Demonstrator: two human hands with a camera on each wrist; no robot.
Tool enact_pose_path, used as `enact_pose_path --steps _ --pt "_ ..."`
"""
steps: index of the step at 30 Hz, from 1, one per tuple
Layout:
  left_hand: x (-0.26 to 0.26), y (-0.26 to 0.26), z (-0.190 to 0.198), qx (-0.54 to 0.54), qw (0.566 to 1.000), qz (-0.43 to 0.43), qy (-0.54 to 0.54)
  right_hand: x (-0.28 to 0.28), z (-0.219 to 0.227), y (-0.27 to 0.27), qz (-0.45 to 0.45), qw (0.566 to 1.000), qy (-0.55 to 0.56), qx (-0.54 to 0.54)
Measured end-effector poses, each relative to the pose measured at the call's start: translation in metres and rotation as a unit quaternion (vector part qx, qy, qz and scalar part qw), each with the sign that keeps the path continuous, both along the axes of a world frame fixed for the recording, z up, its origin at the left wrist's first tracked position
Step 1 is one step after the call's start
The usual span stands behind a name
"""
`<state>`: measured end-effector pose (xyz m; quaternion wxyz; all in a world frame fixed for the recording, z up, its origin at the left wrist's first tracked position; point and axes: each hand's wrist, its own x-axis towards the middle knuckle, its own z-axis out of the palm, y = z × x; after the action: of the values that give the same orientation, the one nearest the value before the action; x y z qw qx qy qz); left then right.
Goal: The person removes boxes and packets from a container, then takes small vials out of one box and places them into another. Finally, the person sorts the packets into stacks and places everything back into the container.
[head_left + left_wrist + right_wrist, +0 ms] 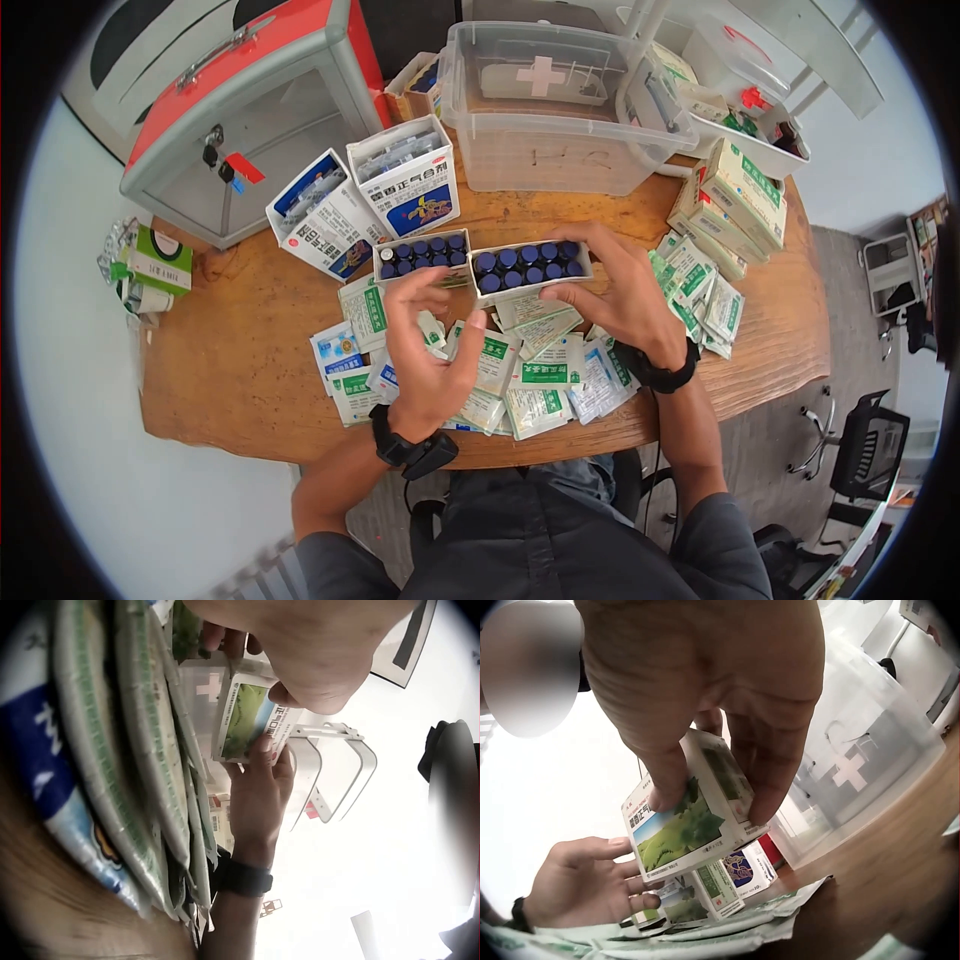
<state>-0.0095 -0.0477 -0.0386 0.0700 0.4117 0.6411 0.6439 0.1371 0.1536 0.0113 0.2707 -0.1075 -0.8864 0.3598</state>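
My right hand (625,295) grips a small open carton (515,294) of blue-capped bottles (530,262), thumb on the near side and fingers on the far side. In the right wrist view this carton (682,829) is tilted, showing a green landscape print. My left hand (430,350) is at its left end, thumb and fingers spread and loosely bent, thumb tip close to the near left corner. A second carton (376,265) of similar bottles, one with a white cap, sits just left of it, partly behind my left fingers. Sachets (545,375) lie spread beneath both hands.
Two taller white boxes (425,200) of packets stand behind the cartons. Further back are a red-and-grey case (290,100) and a clear bin (570,165). Stacked boxes (740,200) and more sachets (700,290) lie to the right, a green box (165,262) at far left.
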Motion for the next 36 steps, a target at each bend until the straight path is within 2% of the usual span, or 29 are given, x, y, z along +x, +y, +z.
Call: enact_pose_path --steps 1,3,5,7,9,14,23,26,29,31,34,36 --pt "-0.003 -0.001 0.001 0.007 0.997 0.043 0.06 0.0 0.001 0.0 -0.007 1.0 0.005 -0.003" --pt "-0.016 -0.004 0.004 0.023 0.994 0.046 0.094 0.002 0.001 0.001 -0.003 1.0 -0.021 0.016" --pt "-0.026 -0.005 0.009 0.026 0.983 0.134 0.119 0.003 0.0 0.002 0.009 1.0 -0.022 0.006" --pt "-0.032 -0.006 0.016 0.006 0.983 0.142 0.118 0.002 -0.003 0.0 0.024 0.999 -0.021 -0.003" --pt "-0.036 -0.006 0.019 -0.083 0.972 0.15 0.16 0.001 -0.007 -0.003 0.049 0.997 -0.048 -0.018" --pt "-0.033 -0.002 0.016 -0.205 0.955 0.093 0.194 -0.001 -0.015 -0.005 0.053 0.997 -0.049 0.026" --pt "-0.027 0.003 0.016 -0.194 0.959 0.057 0.2 0.001 -0.021 0.0 0.033 0.999 -0.04 0.011" --pt "-0.023 0.005 0.016 -0.193 0.958 0.028 0.21 0.001 -0.02 -0.002 0.033 0.999 -0.035 -0.008" --pt "-0.021 0.006 0.013 -0.188 0.966 -0.012 0.177 0.0 -0.019 -0.003 0.022 0.999 -0.039 -0.019" --pt "-0.02 0.008 0.01 -0.177 0.959 -0.045 0.218 0.0 -0.021 -0.004 0.016 0.999 -0.043 -0.022" --pt "-0.016 0.012 0.011 -0.202 0.947 -0.042 0.247 -0.003 -0.025 -0.008 -0.003 0.999 -0.022 -0.043" --pt "-0.016 0.014 0.01 -0.201 0.95 -0.038 0.236 -0.003 -0.019 -0.01 -0.004 0.995 -0.058 -0.087"
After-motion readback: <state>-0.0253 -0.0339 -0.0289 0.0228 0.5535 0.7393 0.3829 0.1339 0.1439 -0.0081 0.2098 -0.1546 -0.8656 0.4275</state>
